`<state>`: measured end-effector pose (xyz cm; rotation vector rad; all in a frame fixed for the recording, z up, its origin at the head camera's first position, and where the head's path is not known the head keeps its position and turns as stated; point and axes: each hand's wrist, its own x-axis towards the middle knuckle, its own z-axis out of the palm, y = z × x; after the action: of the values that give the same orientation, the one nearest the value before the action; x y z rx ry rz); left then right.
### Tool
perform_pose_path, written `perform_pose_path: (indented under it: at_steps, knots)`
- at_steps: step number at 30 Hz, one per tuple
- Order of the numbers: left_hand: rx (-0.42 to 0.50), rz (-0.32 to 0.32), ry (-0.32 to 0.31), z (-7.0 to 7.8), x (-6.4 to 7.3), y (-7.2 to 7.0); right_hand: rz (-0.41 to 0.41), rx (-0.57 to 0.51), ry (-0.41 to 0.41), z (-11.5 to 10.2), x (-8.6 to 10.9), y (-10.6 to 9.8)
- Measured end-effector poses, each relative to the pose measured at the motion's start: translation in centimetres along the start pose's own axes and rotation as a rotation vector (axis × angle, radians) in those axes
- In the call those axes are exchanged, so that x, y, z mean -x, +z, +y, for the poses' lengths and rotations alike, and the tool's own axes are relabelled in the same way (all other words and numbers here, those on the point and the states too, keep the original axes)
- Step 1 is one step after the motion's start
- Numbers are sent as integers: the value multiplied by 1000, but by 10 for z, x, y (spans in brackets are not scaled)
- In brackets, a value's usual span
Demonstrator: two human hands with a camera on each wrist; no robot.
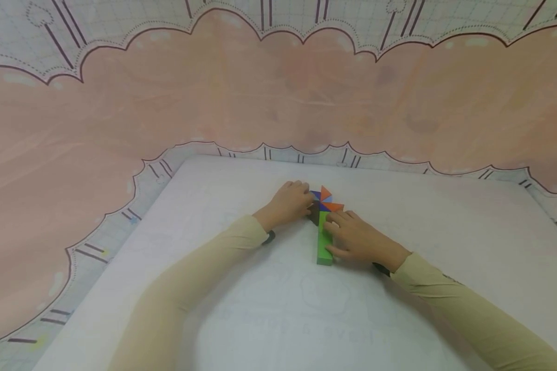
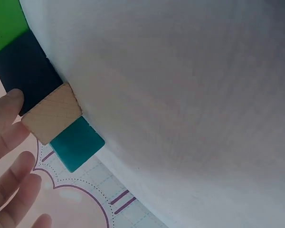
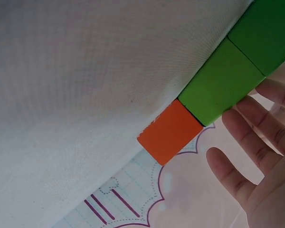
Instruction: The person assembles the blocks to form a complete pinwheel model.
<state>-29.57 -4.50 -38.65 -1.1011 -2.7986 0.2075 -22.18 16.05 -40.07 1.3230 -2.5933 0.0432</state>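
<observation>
A pinwheel shape of orange and blue triangular blocks (image 1: 326, 198) lies at the top end of a long green stem (image 1: 324, 247) on the white surface. My left hand (image 1: 291, 205) is at the pinwheel's left side. Its thumb touches a dark navy block (image 2: 28, 71) and a finger meets a bare wood face (image 2: 54, 114), with a teal block (image 2: 78, 143) beyond. My right hand (image 1: 359, 238) lies along the stem's right side, fingers extended, their tips at a light green block (image 3: 221, 83) between a darker green block (image 3: 266, 35) and an orange block (image 3: 171, 133).
The white tabletop (image 1: 269, 309) spreads around both forearms. Behind and to the sides lies a patterned sheet (image 1: 278, 87) in peach and pale blue with scalloped outlines. A dark wrist strap shows under each sleeve (image 1: 427, 278).
</observation>
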Motion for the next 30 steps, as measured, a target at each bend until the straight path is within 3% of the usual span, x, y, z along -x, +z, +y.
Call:
perform_pose_path:
  at_steps: [8, 17, 24, 30]
  knots:
    - [-27, -29, -15, 0, 2, -3, 2, 3, -5, 0, 0, 0]
    - [67, -51, -88, -16, 10, -5, -1, 0, -1, 0, -1, -2]
    - [51, -70, -59, -13, 3, 4, -2, -12, 2, 0, 0, 0]
    - [36, -78, -55, -8, 3, 1, -3, -18, 4, 0, -1, 0]
